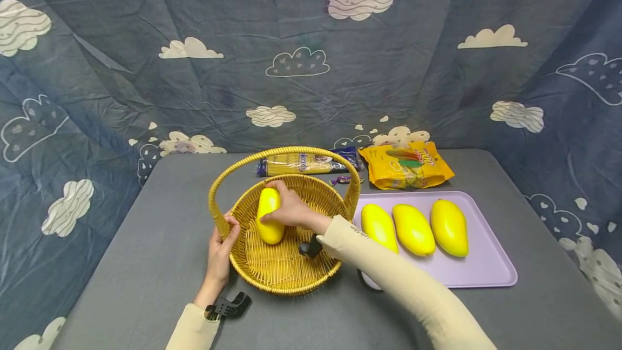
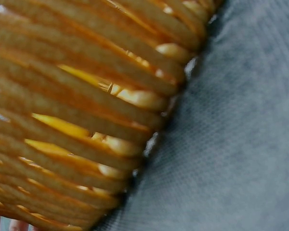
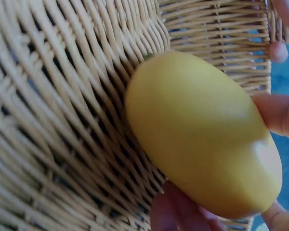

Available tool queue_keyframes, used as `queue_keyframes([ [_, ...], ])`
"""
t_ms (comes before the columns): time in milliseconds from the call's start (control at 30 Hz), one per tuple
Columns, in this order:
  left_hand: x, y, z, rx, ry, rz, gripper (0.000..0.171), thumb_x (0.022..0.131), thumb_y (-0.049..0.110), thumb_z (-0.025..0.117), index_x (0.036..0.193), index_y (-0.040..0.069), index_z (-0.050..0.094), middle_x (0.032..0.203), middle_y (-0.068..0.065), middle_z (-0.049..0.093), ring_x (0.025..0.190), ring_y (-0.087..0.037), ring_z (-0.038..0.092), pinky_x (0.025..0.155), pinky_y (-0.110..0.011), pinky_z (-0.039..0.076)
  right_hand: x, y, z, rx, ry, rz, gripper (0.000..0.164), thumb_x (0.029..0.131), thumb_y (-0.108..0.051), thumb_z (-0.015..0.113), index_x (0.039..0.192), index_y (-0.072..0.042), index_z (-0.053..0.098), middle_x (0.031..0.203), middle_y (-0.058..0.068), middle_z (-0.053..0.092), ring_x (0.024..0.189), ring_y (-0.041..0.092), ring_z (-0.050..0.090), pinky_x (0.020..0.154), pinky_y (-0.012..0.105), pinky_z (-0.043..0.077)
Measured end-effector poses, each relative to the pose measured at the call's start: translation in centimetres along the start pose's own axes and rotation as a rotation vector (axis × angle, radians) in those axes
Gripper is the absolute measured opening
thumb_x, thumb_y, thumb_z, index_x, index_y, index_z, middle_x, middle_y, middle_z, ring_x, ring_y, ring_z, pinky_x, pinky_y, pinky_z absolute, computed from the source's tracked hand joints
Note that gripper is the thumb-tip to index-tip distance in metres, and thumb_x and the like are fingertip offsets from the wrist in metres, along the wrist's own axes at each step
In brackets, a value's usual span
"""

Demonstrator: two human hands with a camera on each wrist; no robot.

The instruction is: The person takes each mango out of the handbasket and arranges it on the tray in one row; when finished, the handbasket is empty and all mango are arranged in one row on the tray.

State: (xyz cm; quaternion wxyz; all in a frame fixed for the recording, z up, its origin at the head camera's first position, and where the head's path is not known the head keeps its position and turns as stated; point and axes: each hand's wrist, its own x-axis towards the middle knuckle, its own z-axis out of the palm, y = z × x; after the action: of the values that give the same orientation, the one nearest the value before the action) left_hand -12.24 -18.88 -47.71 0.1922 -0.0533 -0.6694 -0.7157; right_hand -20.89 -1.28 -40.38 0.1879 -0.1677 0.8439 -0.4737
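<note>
A yellow mango is inside the round wicker basket, toward its left wall. My right hand grips this mango, thumb on the near side and fingers round its far end. In the right wrist view the mango lies close to the woven wall, fingers on both sides of it. My left hand holds the basket's left rim beside the foot of the arched handle. The left wrist view is filled by the basket's outer weave and the grey tabletop.
Right of the basket, a lilac tray bears three more mangoes, one partly behind my right sleeve. Behind stand a pasta packet, a small purple-wrapped candy and a yellow snack bag. A cloud-patterned cloth hangs at the back.
</note>
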Motion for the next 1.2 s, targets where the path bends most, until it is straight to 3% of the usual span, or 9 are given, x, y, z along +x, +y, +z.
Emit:
queue_keyframes([
  [267, 0.0, 0.2, -0.1, 0.002, -0.007, 0.015, 0.019, 0.096, 0.0, 0.047, 0.108, -0.014, 0.042, 0.129, -0.023, 0.044, 0.126, -0.021, 0.037, 0.105, -0.023, 0.024, -0.9, -0.7, -1.7, -0.01, -0.103, -0.045, 0.077, 0.077, -0.013, 0.078, 0.14, -0.02, 0.036, 0.116, 0.012, 0.053, 0.093, 0.025, 0.057, 0.072, 0.036, 0.051],
  [467, -0.1, 0.2, -0.1, 0.001, -0.014, 0.015, 0.017, 0.096, -0.001, 0.047, 0.109, -0.013, 0.043, 0.132, -0.025, 0.043, 0.126, -0.022, 0.037, 0.105, -0.023, 0.024, -1.8, -1.1, -2.3, -0.01, -0.071, -0.102, 0.078, 0.074, -0.009, 0.08, 0.14, -0.018, 0.039, 0.12, 0.014, 0.053, 0.094, 0.026, 0.057, 0.073, 0.036, 0.052],
  [667, -0.2, 0.2, -0.1, -0.001, -0.019, 0.009, 0.018, 0.096, -0.002, 0.047, 0.109, -0.013, 0.043, 0.131, -0.025, 0.043, 0.126, -0.023, 0.036, 0.105, -0.023, 0.024, -3.1, -1.2, -2.8, -0.112, -0.039, -0.209, 0.079, 0.073, -0.013, 0.08, 0.14, -0.014, 0.039, 0.121, 0.013, 0.052, 0.096, 0.024, 0.056, 0.074, 0.035, 0.05],
  [967, -0.3, 0.5, 0.2, -0.006, -0.015, 0.019, 0.015, 0.096, -0.004, 0.045, 0.108, -0.013, 0.044, 0.132, -0.025, 0.043, 0.127, -0.023, 0.035, 0.106, -0.024, 0.023, -6.3, -2.1, -4.4, -0.166, 0.024, -0.301, 0.077, 0.076, -0.023, 0.077, 0.142, -0.026, 0.037, 0.122, 0.007, 0.047, 0.1, 0.021, 0.05, 0.073, 0.037, 0.048],
  [1200, -0.2, 0.5, 0.2, -0.005, -0.019, 0.021, 0.015, 0.096, -0.003, 0.046, 0.107, -0.013, 0.044, 0.13, -0.024, 0.045, 0.129, -0.023, 0.035, 0.107, -0.025, 0.022, -9.1, -2.2, -5.1, -0.155, 0.102, -0.429, 0.076, 0.079, -0.029, 0.076, 0.143, -0.033, 0.036, 0.134, -0.003, 0.044, 0.107, 0.016, 0.047, 0.079, 0.042, 0.049],
])
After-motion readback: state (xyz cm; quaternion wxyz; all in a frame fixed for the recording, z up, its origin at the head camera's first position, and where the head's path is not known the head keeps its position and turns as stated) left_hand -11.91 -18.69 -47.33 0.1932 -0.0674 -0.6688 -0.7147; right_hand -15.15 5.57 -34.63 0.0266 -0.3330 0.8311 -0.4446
